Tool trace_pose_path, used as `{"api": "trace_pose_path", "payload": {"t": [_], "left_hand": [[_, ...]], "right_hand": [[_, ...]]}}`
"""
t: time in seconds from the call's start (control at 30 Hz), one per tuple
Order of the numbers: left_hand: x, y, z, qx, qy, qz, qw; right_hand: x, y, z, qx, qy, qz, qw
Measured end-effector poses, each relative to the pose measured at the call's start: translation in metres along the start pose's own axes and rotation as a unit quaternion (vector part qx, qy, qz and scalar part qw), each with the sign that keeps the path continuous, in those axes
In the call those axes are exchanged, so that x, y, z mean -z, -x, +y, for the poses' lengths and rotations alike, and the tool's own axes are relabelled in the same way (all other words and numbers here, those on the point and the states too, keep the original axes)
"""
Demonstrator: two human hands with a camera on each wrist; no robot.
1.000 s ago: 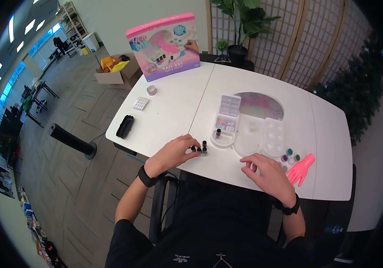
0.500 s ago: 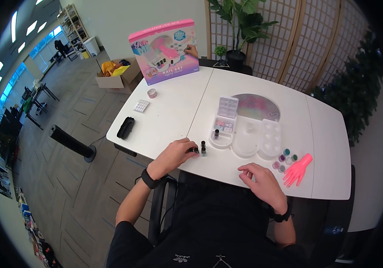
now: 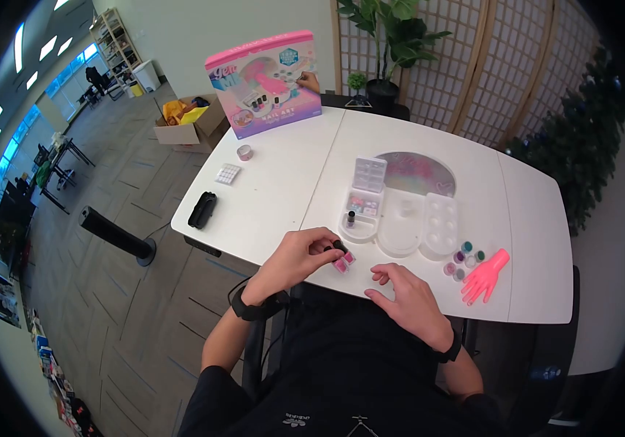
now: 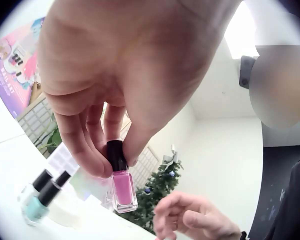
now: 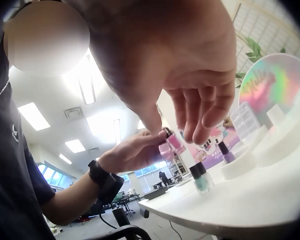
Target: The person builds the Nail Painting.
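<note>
My left hand (image 3: 299, 258) pinches the black cap of a pink nail polish bottle (image 4: 123, 190). A second pink bottle (image 3: 341, 266) appears beside it in the head view, held in the same fingers. In the left wrist view a teal bottle (image 4: 39, 205) and a clear-looking bottle stand on the table past the fingers. My right hand (image 3: 413, 306) hovers at the table's front edge, its fingers loosely bent and holding nothing. A purple bottle (image 5: 225, 152) with a black cap stands in the white tray's left compartment.
The white tray set (image 3: 400, 237) with its oval mirror (image 3: 418, 175) lies mid-table. Small glitter pots (image 3: 459, 258) and a pink model hand (image 3: 487, 278) are at the right. A box (image 3: 269, 84), a tape roll (image 3: 244, 152) and a black case (image 3: 202, 210) are at the left.
My left hand has lifted pink bottles from beside the other bottles and moved them right, toward the body. My right hand has shifted left, closer to them.
</note>
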State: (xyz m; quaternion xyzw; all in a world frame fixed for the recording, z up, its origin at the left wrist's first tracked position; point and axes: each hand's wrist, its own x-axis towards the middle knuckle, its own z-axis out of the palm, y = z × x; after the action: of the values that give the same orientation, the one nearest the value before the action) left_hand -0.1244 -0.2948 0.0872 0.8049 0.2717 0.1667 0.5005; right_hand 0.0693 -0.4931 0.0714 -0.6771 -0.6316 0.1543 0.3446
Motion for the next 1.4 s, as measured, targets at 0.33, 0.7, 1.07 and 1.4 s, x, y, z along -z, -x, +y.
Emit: {"api": "trace_pose_path", "payload": {"t": [0.33, 0.7, 1.07, 1.4], "left_hand": [[-0.023, -0.008, 0.027, -0.012, 0.095, -0.02, 0.995], [-0.043, -0.006, 0.027, 0.006, 0.175, -0.005, 0.984], [-0.023, -0.019, 0.034, -0.01, 0.066, 0.041, 0.997], [-0.023, -0.039, 0.029, -0.006, 0.05, -0.008, 0.999]], "right_hand": [[-0.019, -0.004, -0.004, 0.092, 0.047, 0.174, 0.979], [-0.021, -0.006, 0.007, 0.158, 0.122, 0.242, 0.95], [-0.018, -0.005, 0.037, -0.127, -0.413, 0.112, 0.895], [-0.013, -0.011, 0.046, -0.197, -0.571, 0.025, 0.797]]}}
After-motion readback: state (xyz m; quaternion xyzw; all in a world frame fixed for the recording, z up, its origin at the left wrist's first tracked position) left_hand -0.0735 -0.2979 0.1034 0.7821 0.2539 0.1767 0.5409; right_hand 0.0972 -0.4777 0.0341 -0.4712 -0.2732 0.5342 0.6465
